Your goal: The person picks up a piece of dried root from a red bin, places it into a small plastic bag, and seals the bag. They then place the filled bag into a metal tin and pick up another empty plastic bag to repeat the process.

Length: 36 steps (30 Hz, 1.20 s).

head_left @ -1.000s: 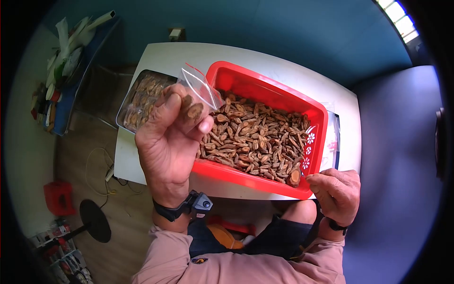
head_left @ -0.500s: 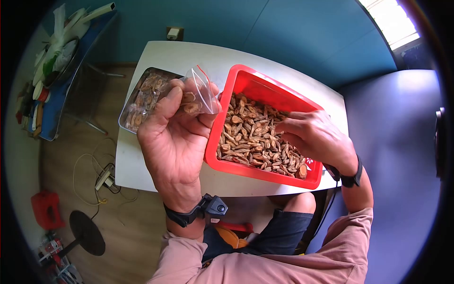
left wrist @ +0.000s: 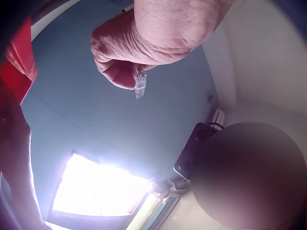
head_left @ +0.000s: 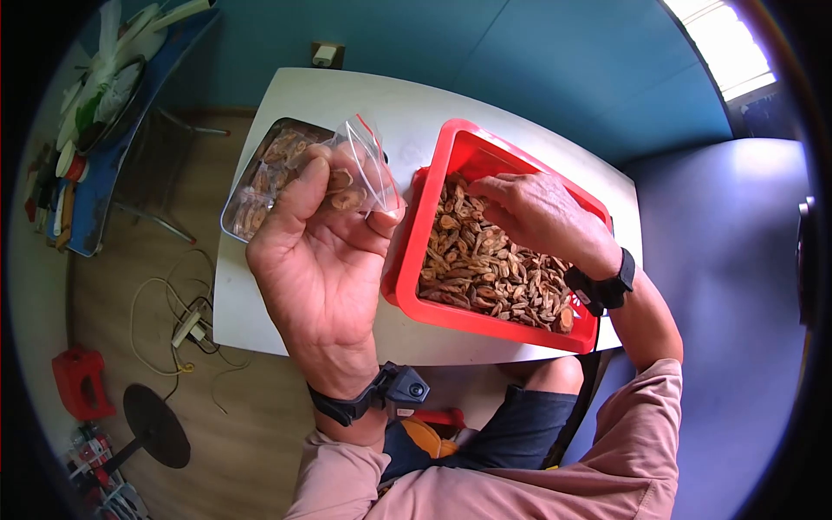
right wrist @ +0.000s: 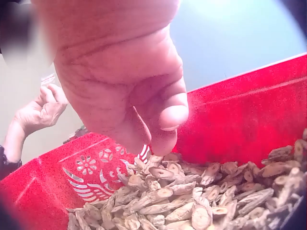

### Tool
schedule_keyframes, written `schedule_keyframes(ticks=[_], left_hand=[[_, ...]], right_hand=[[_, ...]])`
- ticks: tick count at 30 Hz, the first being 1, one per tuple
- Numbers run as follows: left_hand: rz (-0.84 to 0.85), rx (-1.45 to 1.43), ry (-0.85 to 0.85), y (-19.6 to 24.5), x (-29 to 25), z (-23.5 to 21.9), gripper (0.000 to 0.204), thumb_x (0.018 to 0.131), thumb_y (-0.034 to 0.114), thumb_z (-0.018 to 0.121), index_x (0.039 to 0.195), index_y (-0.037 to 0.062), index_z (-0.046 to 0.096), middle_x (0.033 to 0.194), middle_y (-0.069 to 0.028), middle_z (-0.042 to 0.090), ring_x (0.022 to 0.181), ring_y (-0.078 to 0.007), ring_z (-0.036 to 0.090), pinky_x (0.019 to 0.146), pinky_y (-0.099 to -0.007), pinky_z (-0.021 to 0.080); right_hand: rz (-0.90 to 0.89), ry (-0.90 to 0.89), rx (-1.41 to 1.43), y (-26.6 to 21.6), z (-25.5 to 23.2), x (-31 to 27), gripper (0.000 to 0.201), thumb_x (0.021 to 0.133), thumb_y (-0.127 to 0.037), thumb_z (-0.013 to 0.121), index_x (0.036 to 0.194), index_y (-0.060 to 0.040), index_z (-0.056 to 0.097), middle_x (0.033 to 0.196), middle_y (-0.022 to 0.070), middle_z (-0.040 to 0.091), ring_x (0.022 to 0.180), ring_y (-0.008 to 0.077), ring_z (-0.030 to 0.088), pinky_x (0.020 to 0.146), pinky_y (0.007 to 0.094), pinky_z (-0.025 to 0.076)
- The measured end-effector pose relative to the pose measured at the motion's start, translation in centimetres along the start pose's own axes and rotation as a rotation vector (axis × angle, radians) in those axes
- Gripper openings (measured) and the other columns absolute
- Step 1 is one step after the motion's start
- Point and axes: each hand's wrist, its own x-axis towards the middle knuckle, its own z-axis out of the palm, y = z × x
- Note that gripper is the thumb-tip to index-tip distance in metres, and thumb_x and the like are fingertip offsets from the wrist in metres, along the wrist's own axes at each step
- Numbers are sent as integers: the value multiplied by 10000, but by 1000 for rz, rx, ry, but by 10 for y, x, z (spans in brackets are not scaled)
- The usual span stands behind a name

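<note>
My left hand [head_left: 347, 208] is raised over the table's left side and pinches a small clear zip bag [head_left: 362, 165] with a red strip; a few brown slices lie inside it. From below, the left wrist view shows the bag's corner [left wrist: 140, 87] sticking out between thumb and fingers. The red plastic tray [head_left: 416, 251] holds a heap of dried brown slices [head_left: 485, 269]. My right hand [head_left: 487, 192] reaches into the tray's far end. There its bunched fingertips [right wrist: 165, 129] dip into the top of the slices [right wrist: 168, 201], pinching among them.
A metal tray [head_left: 232, 208] with filled clear bags sits on the white table [head_left: 260, 286] left of the red tray. The table's near edge is close to my lap. Cables and a stand lie on the wooden floor at left.
My right hand has moved from the tray's near right corner, across the slices, to its far left end. The left hand has kept the bag raised in almost the same place.
</note>
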Motion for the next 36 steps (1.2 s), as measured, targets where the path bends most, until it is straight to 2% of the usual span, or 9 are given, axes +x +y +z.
schedule_keyframes(ticks=[6,12,14,18,20,23,27,30,36], left_hand=[[9,11,16,-2,0,3,150,876,72,696,1011,11,675,973,-144,705,854,-266,650,679,-413,487],[19,19,18,-4,1,2,151,876,73,692,1016,16,676,996,-154,696,863,-268,641,672,-406,465],[13,24,10,-5,1,2,152,876,72,690,1016,15,676,992,-151,693,859,-268,637,672,-407,461],[7,50,-24,-7,2,2,149,880,79,683,1012,12,670,972,-141,685,839,-263,617,670,-408,453],[16,55,-14,-7,1,1,145,885,85,679,1009,11,666,967,-138,683,834,-261,611,674,-408,454],[17,48,-8,-8,1,2,139,891,92,673,1003,10,659,964,-138,680,832,-259,603,681,-407,457],[-1,47,-29,-7,2,1,139,891,90,673,1003,9,656,971,-139,681,836,-261,605,691,-407,466],[45,77,48,-8,0,8,141,890,87,674,1005,8,653,987,-144,679,838,-260,608,693,-405,471],[10,42,-14,-8,1,1,146,888,77,677,1016,10,653,1015,-161,673,839,-261,616,692,-412,471]], right_hand=[[41,51,41,12,19,12,377,856,-107,680,1221,-48,604,1023,171,682,968,370,646,805,480,510],[-2,29,28,18,27,15,280,839,-101,693,1110,-42,657,1055,160,673,980,355,647,803,461,517],[38,-31,53,16,23,15,209,829,-91,698,1028,-35,664,1043,155,673,986,348,647,801,454,518],[53,-39,62,17,24,12,198,818,-85,705,1003,-37,653,994,149,669,962,353,649,781,465,514],[21,102,46,18,29,11,202,821,-87,700,1013,-42,655,969,148,661,934,363,648,761,472,512],[38,140,161,13,26,12,210,822,-87,697,1023,-43,654,952,150,657,913,367,650,749,476,519],[22,24,57,2,27,15,213,831,-119,698,1027,-44,663,917,154,664,901,359,656,728,483,522],[-17,57,102,0,34,18,240,836,-154,707,1040,-33,673,924,153,672,861,367,656,704,462,525],[30,43,64,-7,44,27,239,835,-170,706,1033,-36,691,918,148,684,860,354,667,690,467,526]])
